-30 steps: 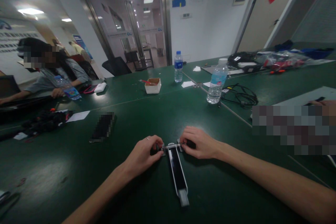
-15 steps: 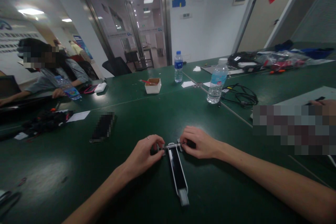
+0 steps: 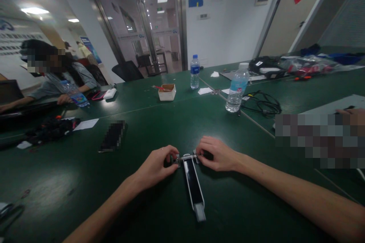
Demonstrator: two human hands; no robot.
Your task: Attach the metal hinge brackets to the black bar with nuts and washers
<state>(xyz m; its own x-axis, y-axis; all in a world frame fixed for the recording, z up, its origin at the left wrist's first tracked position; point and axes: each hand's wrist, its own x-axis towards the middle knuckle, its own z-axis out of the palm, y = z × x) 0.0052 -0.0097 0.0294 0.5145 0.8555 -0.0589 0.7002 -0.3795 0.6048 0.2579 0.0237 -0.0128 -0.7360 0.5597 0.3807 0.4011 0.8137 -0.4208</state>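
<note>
Left hand (image 3: 159, 164) and right hand (image 3: 216, 153) pinching the silvery crossbar (image 3: 187, 157) on my long, white-rimmed, glossy black device (image 3: 193, 182); off-white, boxy open container (image 3: 167, 96) holds something red (image 3: 161, 88).

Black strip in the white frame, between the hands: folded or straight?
Straight: the black strip runs unbroken down the length of the white frame, with no fold visible.

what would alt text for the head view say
Left hand and right hand pinch metal fittings at the far end of a slim, white-edged black object on a green table; an open box and two bottles stand beyond.
</note>
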